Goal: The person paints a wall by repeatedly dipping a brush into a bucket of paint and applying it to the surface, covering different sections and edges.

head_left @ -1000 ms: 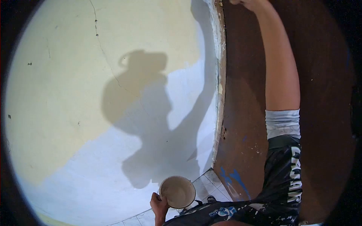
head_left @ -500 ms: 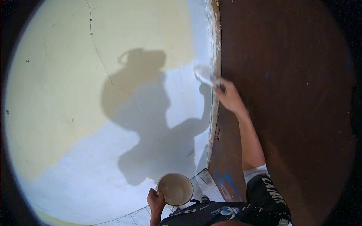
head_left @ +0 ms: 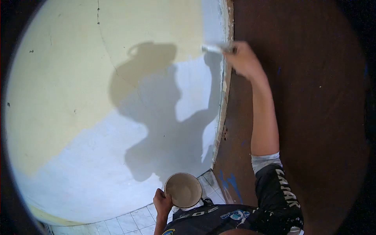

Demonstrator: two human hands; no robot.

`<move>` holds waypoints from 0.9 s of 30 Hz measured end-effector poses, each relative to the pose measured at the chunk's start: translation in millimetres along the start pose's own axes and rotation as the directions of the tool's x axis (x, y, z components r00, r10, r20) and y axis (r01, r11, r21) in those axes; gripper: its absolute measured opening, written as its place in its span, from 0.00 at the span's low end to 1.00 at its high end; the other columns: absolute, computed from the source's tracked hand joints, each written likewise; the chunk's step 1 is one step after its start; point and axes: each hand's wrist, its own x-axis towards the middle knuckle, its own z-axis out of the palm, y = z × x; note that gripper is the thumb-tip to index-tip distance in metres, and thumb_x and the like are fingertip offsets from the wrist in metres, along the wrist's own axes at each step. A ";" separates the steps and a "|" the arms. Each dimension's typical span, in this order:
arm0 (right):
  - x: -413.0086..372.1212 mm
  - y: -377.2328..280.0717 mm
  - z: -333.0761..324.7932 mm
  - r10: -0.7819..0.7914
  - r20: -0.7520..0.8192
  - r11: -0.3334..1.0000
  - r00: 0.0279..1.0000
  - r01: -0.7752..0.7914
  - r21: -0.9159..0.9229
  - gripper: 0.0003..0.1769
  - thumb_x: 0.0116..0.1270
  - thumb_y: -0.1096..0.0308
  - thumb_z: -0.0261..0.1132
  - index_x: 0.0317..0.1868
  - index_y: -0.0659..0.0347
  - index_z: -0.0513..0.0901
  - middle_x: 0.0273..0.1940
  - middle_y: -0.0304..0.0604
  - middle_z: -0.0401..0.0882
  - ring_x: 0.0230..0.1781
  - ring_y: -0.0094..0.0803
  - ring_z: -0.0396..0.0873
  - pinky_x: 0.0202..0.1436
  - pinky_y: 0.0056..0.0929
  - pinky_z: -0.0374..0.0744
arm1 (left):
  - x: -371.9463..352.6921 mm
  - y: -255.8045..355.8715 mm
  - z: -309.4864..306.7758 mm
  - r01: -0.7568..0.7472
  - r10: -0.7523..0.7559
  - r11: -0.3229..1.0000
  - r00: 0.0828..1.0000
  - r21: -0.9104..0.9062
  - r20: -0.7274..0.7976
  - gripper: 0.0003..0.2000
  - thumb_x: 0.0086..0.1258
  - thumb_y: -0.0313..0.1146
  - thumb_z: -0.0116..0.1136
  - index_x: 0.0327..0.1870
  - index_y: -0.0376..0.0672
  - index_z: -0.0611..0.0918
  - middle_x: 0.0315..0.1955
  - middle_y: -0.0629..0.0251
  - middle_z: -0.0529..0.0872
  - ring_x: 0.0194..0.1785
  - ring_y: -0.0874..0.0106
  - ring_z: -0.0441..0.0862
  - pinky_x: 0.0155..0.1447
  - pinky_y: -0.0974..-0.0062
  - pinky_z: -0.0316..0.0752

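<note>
My right hand [head_left: 244,60] is closed around the handle of a paintbrush [head_left: 214,48], its whitish bristles against the wall close to the brown panel's edge. The brush head is smeared by motion. On the wall [head_left: 156,19], a pale yellow upper area meets a white lower area, with a white strip running up along the right edge. Low in the view, my left hand [head_left: 162,201] grips the rim of a round bucket [head_left: 184,190], thumb over the edge. The bucket's inside is coated in a whitish-beige layer.
A dark brown panel [head_left: 309,117] fills the right side, bordered by a rough, paint-spattered edge strip [head_left: 225,86]. White floor tiles [head_left: 129,223] show below. A thin crack [head_left: 103,41] runs down the yellow wall, and my shadow falls across its middle.
My right hand has moved the brush upward along the wall's right edge, toward the yellow area. The bucket stays in my left hand, while the view has shifted slightly.
</note>
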 end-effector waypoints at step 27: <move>-339.0 62.8 64.5 0.402 0.646 0.758 0.649 -0.631 0.162 0.20 0.69 0.67 0.68 0.60 0.61 0.80 0.35 0.40 0.84 0.34 0.24 0.80 0.39 0.27 0.78 | -46.4 -42.9 -70.6 -0.078 0.080 0.993 0.997 0.094 -0.012 0.14 0.64 0.33 0.61 0.26 0.37 0.69 0.16 0.57 0.70 0.22 0.68 0.66 0.27 0.65 0.65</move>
